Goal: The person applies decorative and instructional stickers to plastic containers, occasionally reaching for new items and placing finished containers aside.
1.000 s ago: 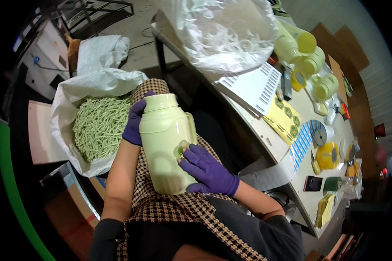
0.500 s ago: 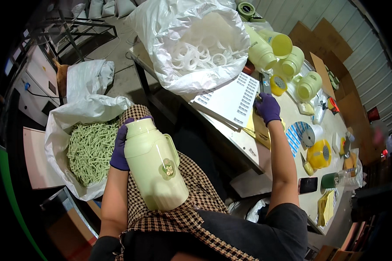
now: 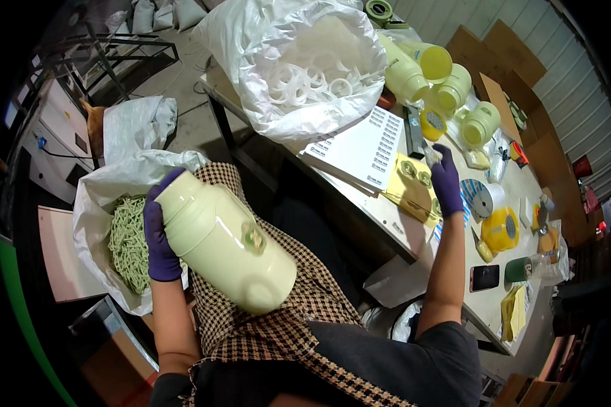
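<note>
My left hand (image 3: pixel 160 234), in a purple glove, is closed round the neck end of a pale green thermos flask (image 3: pixel 217 224). The flask lies tilted over my lap, base toward the lower right, with a round green-and-gold sticker (image 3: pixel 254 239) on its side. Over the table, my right hand (image 3: pixel 447 182), gloved the same way, has its fingers curled together. A small pale bit shows at the fingertips, too small to name. Just left of that hand lies a yellow sheet (image 3: pixel 414 197) bearing round green-and-gold stickers.
White label sheets (image 3: pixel 353 159) lie beside a white sack (image 3: pixel 251 115) of translucent rings. Several pale green flask bodies (image 3: pixel 480 123) stand at the far right. Tape rolls (image 3: pixel 499 229) and a phone (image 3: pixel 484 277) lie nearer. A sack (image 3: pixel 91 237) of green plastic pieces stands at my left.
My right hand has moved right, off the yellow sheet, uncovering its round stickers. The flask has tilted further and turned, its handle now out of sight; my left hand has shifted left.
</note>
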{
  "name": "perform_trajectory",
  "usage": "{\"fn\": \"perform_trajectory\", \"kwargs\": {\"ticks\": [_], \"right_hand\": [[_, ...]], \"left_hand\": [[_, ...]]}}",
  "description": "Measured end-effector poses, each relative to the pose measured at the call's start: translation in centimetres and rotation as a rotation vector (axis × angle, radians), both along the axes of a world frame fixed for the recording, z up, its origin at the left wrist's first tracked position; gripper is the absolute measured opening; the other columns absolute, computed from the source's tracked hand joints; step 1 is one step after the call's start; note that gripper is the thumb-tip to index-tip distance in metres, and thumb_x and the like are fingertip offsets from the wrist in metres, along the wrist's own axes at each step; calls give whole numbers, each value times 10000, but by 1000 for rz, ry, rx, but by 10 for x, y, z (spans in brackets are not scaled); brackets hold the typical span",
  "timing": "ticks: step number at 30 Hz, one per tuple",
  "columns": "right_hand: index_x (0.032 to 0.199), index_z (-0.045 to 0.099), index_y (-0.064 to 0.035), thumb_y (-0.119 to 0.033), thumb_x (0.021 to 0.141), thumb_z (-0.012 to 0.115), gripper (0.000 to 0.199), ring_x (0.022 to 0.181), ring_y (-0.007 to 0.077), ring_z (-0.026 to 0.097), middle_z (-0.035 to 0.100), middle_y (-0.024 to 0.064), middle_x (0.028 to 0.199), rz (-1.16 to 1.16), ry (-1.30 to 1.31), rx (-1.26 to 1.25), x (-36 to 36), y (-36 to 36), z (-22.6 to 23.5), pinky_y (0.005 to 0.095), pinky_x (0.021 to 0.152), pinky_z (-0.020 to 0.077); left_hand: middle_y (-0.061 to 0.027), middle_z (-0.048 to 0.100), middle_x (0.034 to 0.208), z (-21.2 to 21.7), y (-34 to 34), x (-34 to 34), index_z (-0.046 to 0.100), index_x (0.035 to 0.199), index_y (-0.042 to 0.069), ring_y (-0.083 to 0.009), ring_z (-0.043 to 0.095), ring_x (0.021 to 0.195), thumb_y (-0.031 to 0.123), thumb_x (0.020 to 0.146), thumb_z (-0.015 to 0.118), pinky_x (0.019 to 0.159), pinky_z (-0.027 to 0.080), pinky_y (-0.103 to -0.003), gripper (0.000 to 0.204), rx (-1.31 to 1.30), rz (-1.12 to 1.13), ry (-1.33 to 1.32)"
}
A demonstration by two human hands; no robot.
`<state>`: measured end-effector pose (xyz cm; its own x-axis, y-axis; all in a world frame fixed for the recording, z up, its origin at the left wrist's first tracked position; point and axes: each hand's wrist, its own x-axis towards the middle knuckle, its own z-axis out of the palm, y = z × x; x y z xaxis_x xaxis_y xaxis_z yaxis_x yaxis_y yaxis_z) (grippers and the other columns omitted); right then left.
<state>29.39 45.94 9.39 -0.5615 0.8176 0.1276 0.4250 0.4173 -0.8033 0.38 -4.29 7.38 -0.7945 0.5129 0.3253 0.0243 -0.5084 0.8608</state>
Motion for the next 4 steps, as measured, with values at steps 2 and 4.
{"fn": "perform_trajectory", "kwargs": {"ticks": [2, 4], "right_hand": [[1554, 411, -108, -152, 912, 549, 658, 1215, 263, 621, 615, 239, 1350, 64, 118, -130, 30, -14, -21, 368, 1011, 467], [1644, 229, -207, -169, 877, 649, 875, 1406, 287, 494, 457, 242, 1538, 252, 14, 143, 41, -36, -32, 316, 1189, 301]], "left_hand": [[-217, 565, 1427, 13, 0, -2, 548, 1429, 59, -283, 543, 1308, 548, 972, 567, 1144, 398, -472, 669, -81, 113, 180], [-211, 567, 1427, 27, 11, 4, 541, 1439, 52, -301, 547, 1303, 578, 941, 607, 1158, 378, -481, 727, -99, 194, 295]]}}
